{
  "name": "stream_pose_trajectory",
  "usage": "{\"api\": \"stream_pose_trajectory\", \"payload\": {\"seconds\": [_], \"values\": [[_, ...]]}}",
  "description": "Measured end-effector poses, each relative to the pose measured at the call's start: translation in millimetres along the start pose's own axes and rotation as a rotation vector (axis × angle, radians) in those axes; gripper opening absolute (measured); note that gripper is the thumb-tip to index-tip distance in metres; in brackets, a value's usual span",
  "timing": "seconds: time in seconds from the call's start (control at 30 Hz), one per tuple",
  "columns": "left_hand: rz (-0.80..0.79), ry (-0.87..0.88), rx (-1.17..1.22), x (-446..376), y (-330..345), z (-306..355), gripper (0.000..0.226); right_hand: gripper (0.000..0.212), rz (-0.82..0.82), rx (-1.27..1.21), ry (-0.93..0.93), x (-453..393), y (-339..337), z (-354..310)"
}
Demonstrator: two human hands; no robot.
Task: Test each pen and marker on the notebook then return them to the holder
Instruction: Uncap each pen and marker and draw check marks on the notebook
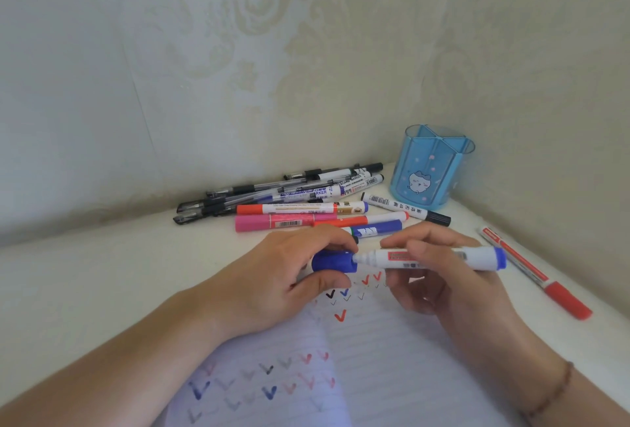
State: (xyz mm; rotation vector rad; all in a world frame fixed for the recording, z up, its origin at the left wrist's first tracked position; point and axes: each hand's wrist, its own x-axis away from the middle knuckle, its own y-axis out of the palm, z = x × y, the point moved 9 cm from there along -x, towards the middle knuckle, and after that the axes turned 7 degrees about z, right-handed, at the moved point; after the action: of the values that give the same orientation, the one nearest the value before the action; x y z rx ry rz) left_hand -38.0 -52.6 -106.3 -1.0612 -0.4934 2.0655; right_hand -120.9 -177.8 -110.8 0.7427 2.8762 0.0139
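Blue cap point(332, 261) in left hand point(289, 276) — marker point(439, 258) in right hand point(439, 283).

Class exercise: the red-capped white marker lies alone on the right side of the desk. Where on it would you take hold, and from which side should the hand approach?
Grip the red-capped white marker at mid-barrel, coming from above with the right hand. It lies flat on the white desk, apart from the other pens, so both long sides look free for a thumb-and-finger pinch; the middle should balance best.

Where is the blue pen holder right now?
In the head view, the blue pen holder stands upright at far right, in the corner by the wall, just beyond the black-capped marker and right of the pen pile.
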Motion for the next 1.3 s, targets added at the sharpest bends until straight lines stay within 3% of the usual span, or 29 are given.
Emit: {"api": "stream_pose_trajectory", "payload": {"seconds": [0.1, 0.27, 0.37, 0.7, 0.93, 1.07, 1.3], "values": [[0.009, -0.013, 0.084, 0, 2, 4, 0.029, 0.014, -0.029, 0.04, -0.009, 0, 6, -1], [-0.02, -0.008, 0.114, 1, 6, 8, 0.034, 0.029, -0.022, 0.046, 0.005, -4, 4, 1], [-0.02, -0.004, 0.126, 1, 6, 8, 0.032, 0.02, -0.012, 0.037, 0.031, -5, 3, 3], [-0.03, 0.009, 0.115, 2, 5, 14, 0.034, 0.02, -0.007, 0.02, 0.074, -7, 2, 8], [0.01, 0.05, 0.088, 1, 3, 18, 0.034, 0.04, -0.08, 0.06, 0.021, -3, 13, 4], [-0.005, 0.034, 0.108, 2, 6, 17, 0.021, 0.02, -0.041, 0.058, 0.019, -2, 14, 5], [-0.026, -0.028, 0.128, 4, 10, 14, 0.033, 0.017, -0.025, 0.077, -0.055, 2, 21, -1]]}}
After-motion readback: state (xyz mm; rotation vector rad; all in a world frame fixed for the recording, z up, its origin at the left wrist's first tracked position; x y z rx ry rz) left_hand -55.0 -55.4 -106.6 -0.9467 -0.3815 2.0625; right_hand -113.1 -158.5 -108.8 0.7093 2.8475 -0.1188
